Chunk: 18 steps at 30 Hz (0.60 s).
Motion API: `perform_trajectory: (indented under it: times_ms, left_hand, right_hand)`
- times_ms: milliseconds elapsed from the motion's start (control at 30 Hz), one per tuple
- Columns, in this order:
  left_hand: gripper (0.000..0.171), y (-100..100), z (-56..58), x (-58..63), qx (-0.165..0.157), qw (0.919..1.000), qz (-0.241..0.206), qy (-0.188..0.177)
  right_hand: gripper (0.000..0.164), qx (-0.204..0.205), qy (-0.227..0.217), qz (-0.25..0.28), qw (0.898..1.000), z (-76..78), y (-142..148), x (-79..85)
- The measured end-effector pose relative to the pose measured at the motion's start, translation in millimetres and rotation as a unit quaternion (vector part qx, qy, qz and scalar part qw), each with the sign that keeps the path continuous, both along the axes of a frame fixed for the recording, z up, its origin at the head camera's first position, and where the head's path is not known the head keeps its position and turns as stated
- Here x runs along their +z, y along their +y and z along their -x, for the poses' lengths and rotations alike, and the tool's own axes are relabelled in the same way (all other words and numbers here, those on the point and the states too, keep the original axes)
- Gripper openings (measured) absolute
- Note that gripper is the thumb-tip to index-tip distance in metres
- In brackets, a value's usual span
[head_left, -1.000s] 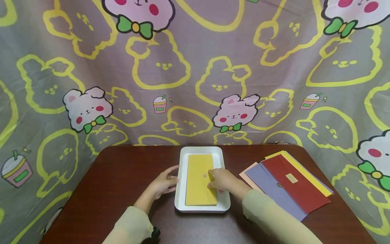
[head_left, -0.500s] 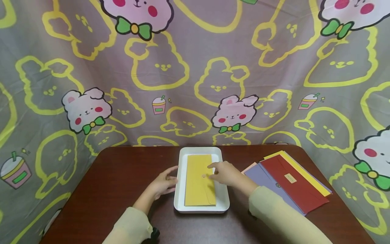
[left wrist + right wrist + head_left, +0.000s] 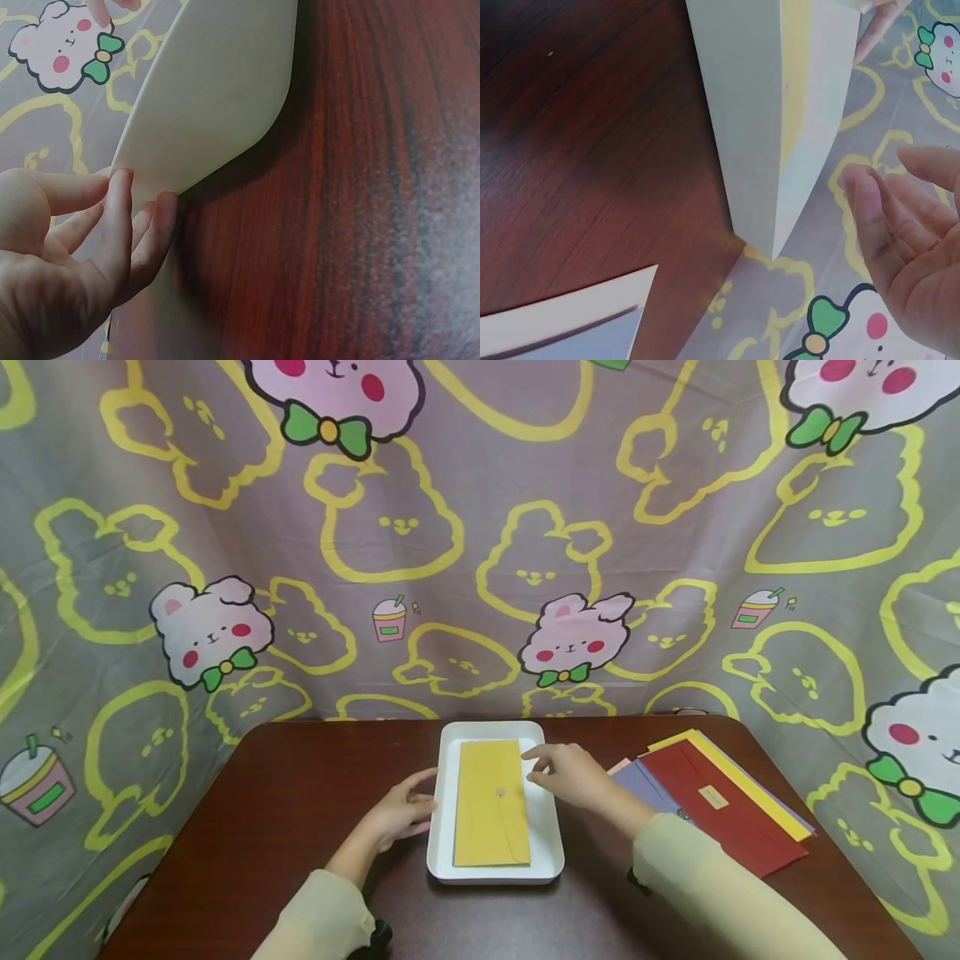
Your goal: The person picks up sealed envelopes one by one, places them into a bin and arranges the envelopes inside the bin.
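A yellow envelope (image 3: 487,810) with a small round seal lies in a white tray (image 3: 552,852) at the middle of the table. My left hand (image 3: 401,812) rests its fingertips against the tray's left side; in the left wrist view they meet the outer wall (image 3: 217,90) near its rim. Over the tray's right edge hovers my right hand (image 3: 573,775), its fingers loosely bent with nothing between them. The right wrist view has that hand (image 3: 911,232) apart from the tray, with a strip of the yellow envelope showing inside.
To the right, a fanned pile holds a red envelope (image 3: 720,806), a purple envelope (image 3: 641,785) and a yellow one (image 3: 750,785), partly behind my right forearm. A patterned curtain (image 3: 465,552) hangs beyond the dark wooden table (image 3: 300,793).
My right hand has lifted off the yellow envelope and drawn back to the right, toward the tray's edge. The left hand keeps its place at the tray's side.
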State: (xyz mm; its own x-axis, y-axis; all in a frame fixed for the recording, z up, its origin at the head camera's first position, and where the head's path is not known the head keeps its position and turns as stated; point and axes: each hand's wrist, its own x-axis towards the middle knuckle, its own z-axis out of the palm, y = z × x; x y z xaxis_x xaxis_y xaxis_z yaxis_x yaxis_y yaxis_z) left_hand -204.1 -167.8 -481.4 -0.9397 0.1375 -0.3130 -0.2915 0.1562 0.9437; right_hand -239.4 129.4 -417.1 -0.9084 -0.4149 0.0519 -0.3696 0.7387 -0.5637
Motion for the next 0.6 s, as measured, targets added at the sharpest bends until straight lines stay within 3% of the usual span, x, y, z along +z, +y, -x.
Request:
perform_trajectory:
  times_ms: [267,500,600]
  left_hand:
    - [0.060,0,0.2,-0.8,0.002,1.0000,0.001,0.000]
    - [0.060,1,-0.2,-1.0,0.005,1.0000,0.003,0.003]
    - [0.060,1,-0.6,-0.5,0.004,1.0000,0.003,0.002]
  right_hand:
    - [0.031,-0.017,0.038,0.041,0.998,-3.0,14,0.6]
    - [0.027,-0.053,0.089,0.088,0.991,-2.5,32,1.2]
    - [0.026,-0.067,0.088,0.103,0.989,-2.4,42,4.0]
